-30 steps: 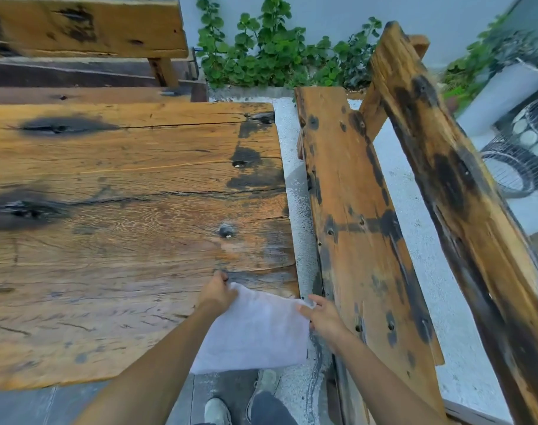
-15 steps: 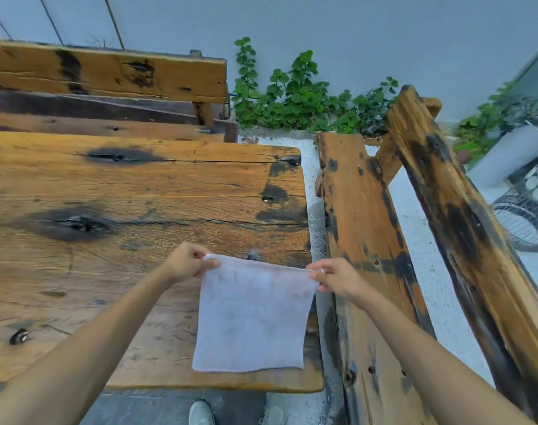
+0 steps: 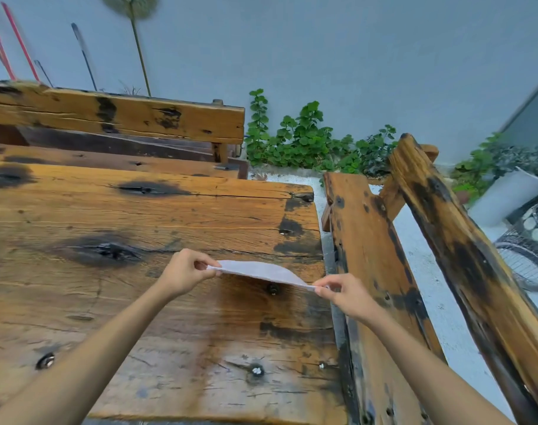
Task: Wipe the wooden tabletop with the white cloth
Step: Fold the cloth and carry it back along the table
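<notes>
The left hand [image 3: 186,273] and right hand [image 3: 343,294] are each pinching a corner of the thin white cloth [image 3: 258,271], stretching it above the weathered brown wooden tabletop [image 3: 139,302]; laying it flat before pressing should wipe evenly.

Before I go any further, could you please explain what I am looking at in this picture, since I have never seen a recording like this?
There is no machine here: a person wears a wide-angle camera on the head, so you look forward and down along their two bare arms. The left hand and the right hand each pinch one end of a white cloth, stretched between them just above the wooden tabletop, seemingly not lying on it. The tabletop is rough planks with dark knots and bolt heads; a darker patch shows under the cloth, possibly damp. A wooden bench stands along the table's right side and another bench at the far side. Behind are green plants against a grey wall. Wiping appears about to begin.
</notes>
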Tool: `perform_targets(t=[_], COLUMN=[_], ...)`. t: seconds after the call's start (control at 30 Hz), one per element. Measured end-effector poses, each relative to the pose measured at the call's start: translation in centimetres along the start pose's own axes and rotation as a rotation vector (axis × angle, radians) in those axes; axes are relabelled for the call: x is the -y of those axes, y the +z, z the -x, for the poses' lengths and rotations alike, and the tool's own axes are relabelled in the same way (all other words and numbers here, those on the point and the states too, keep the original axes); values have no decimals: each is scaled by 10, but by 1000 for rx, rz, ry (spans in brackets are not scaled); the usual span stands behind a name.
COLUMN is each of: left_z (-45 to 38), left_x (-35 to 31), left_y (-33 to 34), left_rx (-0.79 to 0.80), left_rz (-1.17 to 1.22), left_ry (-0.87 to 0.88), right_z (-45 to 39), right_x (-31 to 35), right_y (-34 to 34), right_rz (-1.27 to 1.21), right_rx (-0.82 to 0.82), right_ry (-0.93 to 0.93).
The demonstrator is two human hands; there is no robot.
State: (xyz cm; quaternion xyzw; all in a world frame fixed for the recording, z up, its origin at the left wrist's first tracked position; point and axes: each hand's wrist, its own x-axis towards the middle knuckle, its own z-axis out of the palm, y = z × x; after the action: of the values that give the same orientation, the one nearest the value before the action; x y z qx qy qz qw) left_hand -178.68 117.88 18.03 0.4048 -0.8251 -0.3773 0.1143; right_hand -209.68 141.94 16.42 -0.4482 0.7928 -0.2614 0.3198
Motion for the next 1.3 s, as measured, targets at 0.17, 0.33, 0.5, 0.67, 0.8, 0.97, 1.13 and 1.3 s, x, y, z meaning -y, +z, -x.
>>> perform_targets(t=[0.17, 0.33, 0.5, 0.67, 0.8, 0.97, 1.13, 1.3], left_z=[52, 101, 147, 157, 131, 77, 24, 27], left_x=[49, 84, 115, 124, 124, 127, 147, 157], left_y=[32, 65, 79, 85, 85, 86, 107, 147], left_rx=[222, 473, 655, 739, 631, 428, 202, 120], left_rz=[-129, -125, -54, -31, 82, 105, 182, 263], left_ry=[-57, -140, -184, -195, -225, -240, -405, -670], right_z=[38, 79, 121, 129, 104, 43, -23, -22], right_x=[-34, -68, -83, -85, -84, -81, -87, -91], right_y=[59, 114, 134, 139, 132, 117, 126, 159], right_rz=[36, 48, -27, -5, -22, -20, -139, -102], right_rx=[119, 296, 430, 540, 476, 364, 184, 79], right_ry=[55, 165, 225, 234, 231, 231, 366, 669])
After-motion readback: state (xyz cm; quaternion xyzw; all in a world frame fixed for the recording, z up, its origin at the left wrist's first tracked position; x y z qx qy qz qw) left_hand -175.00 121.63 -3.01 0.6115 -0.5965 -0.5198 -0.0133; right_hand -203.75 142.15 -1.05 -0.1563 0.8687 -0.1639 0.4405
